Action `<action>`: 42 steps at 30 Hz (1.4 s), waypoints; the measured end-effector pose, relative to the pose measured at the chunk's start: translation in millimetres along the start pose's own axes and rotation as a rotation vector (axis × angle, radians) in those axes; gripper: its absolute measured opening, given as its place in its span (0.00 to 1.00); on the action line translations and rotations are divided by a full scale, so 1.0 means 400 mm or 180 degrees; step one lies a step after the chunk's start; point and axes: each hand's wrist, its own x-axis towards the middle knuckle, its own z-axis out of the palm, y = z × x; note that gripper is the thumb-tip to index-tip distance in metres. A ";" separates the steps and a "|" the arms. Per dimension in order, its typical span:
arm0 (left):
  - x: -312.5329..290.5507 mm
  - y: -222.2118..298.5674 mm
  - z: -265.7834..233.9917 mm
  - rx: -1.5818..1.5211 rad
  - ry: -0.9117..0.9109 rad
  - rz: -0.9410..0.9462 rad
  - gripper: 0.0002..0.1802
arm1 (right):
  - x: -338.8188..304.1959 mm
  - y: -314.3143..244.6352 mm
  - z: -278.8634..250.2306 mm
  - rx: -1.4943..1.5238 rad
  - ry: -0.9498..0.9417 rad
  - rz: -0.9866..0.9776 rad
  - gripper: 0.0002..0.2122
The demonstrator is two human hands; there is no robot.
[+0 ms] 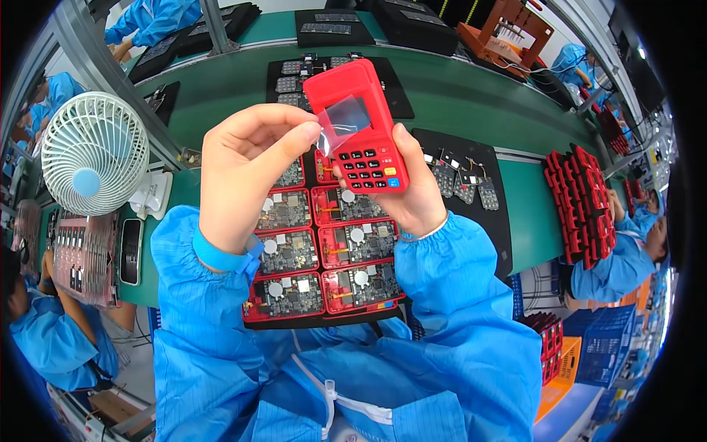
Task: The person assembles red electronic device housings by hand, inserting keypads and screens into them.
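Pinched fingertips of the left hand (249, 166) hold clear film (340, 135) over the red card reader (381, 140). The right hand (418, 193) curls around the reader; circuit boards (374, 247) lie beneath.

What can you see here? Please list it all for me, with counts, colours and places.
Keypad device: one, red, upper centre
Film: one, clear, in front of the device's screen
Casings holding circuit boards: about eight, red, centre
Loose boards: several, grey and black, right of centre
Mats: several, black, on the bench
Bench: green, across the middle
Fan: one, white, left
Phone-like device: one, dark, below the fan
Stacked trays: several, red, right
Crates: blue and orange, lower right
Co-workers: several, blue clothing, both sides
Left hand: one, blue wristband, pinching the film
Right hand: one, blue sleeve, holding the keypad device
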 end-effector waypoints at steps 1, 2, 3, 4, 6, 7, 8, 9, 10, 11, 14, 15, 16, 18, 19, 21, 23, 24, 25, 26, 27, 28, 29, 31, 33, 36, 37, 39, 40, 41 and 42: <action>0.001 0.000 0.002 -0.0004 -0.0008 -0.0008 0.08 | -0.005 -0.003 0.008 -0.0063 0.0014 0.0006 0.32; 0.001 0.000 0.002 -0.0008 -0.0015 -0.0017 0.08 | -0.006 -0.002 0.008 -0.0067 0.0007 0.0014 0.32; 0.003 -0.002 0.002 -0.0011 -0.0011 -0.0017 0.08 | -0.006 0.002 0.004 -0.0037 -0.0030 0.0011 0.32; 0.004 -0.003 0.001 -0.0015 -0.0093 -0.0042 0.08 | -0.005 0.006 0.000 -0.0006 -0.0067 0.0009 0.32; 0.004 -0.003 -0.001 -0.0020 -0.0167 -0.0066 0.08 | -0.003 0.012 -0.008 -0.0001 -0.0089 0.0035 0.32; 0.004 0.000 -0.003 -0.0028 -0.0226 -0.0114 0.08 | -0.003 0.014 -0.009 0.0006 -0.0109 0.0057 0.32; 0.005 0.001 -0.004 -0.0036 -0.0286 -0.0163 0.08 | -0.004 0.012 -0.007 0.0005 -0.0112 0.0062 0.32; 0.006 -0.001 -0.006 -0.0038 -0.0280 -0.0165 0.08 | -0.006 0.010 -0.004 -0.0034 -0.0092 0.0079 0.32; 0.009 -0.004 -0.007 -0.0010 -0.0278 -0.0158 0.08 | -0.007 0.009 -0.003 -0.0073 -0.0071 0.0095 0.32; 0.010 -0.007 -0.008 0.0018 -0.0277 -0.0151 0.08 | -0.007 0.010 -0.004 -0.0072 -0.0070 0.0099 0.32; 0.012 -0.008 -0.007 0.0103 -0.0232 -0.0113 0.07 | -0.007 0.008 -0.006 -0.0129 -0.0094 0.0075 0.33; 0.012 -0.010 -0.008 0.0104 -0.0233 -0.0119 0.07 | -0.006 0.009 -0.007 -0.0154 -0.0096 0.0084 0.33; 0.013 -0.010 -0.008 0.0155 -0.0227 -0.0102 0.07 | -0.006 0.009 -0.008 -0.0180 -0.0097 0.0094 0.33; 0.014 -0.011 -0.009 0.0206 -0.0222 -0.0089 0.07 | -0.007 0.008 -0.005 -0.0178 -0.0079 0.0089 0.33; 0.015 -0.010 -0.009 0.0231 -0.0238 -0.0081 0.07 | -0.007 0.008 -0.004 -0.0180 -0.0064 0.0082 0.33; 0.017 -0.012 -0.008 0.0256 -0.0253 -0.0076 0.07 | -0.004 0.013 -0.010 -0.0147 -0.0066 0.0089 0.33; 0.019 -0.017 -0.005 0.0256 -0.0227 -0.0012 0.08 | -0.004 0.015 -0.012 -0.0114 -0.0068 0.0099 0.33; 0.021 -0.018 -0.004 0.0256 -0.0223 -0.0016 0.08 | -0.004 0.013 -0.010 -0.0131 -0.0040 0.0097 0.33; 0.022 -0.019 -0.002 0.0288 -0.0202 0.0007 0.08 | -0.005 0.012 -0.008 -0.0149 -0.0012 0.0096 0.33; 0.023 -0.020 0.000 0.0319 -0.0181 0.0028 0.09 | -0.005 0.010 -0.006 -0.0147 -0.0012 0.0103 0.33; 0.024 -0.021 0.003 0.0316 -0.0178 0.0031 0.09 | -0.005 0.007 -0.002 0.0132 -0.0019 0.0103 0.28; 0.025 -0.022 0.006 0.0356 -0.0108 0.0111 0.11 | -0.006 0.006 0.000 0.0410 -0.0026 0.0104 0.24; 0.025 -0.022 0.006 0.0396 -0.0038 0.0192 0.12 | -0.005 0.006 0.001 0.0405 -0.0027 0.0108 0.24; 0.027 -0.017 0.009 0.0587 -0.0028 0.0229 0.15 | -0.004 0.005 -0.001 0.0406 -0.0049 0.0102 0.24; 0.029 -0.016 0.005 0.0778 -0.0010 0.0266 0.19 | 0.001 0.002 0.006 0.0373 -0.0049 0.0088 0.22; 0.041 -0.028 -0.026 0.0727 0.0189 0.0421 0.25 | 0.021 -0.022 0.010 -0.0124 -0.0159 -0.0229 0.16; 0.042 -0.034 -0.041 0.0588 0.0253 0.0409 0.26 | 0.032 -0.037 0.012 -0.0550 -0.0096 -0.0503 0.12; 0.033 -0.049 -0.097 0.0558 0.0346 0.0355 0.26 | 0.065 -0.086 -0.002 -0.2581 -0.0459 -0.1373 0.14; 0.029 -0.053 -0.126 0.0701 0.0367 0.0272 0.26 | 0.090 -0.108 -0.015 -0.3746 -0.0599 -0.2053 0.15; 0.026 -0.060 -0.158 0.0845 0.0389 0.0188 0.25 | 0.119 -0.119 -0.031 -0.4535 -0.0745 -0.2390 0.16; 0.023 -0.077 -0.191 0.1001 0.0435 0.0012 0.24 | 0.143 -0.116 -0.054 -0.5070 -0.0804 -0.2208 0.16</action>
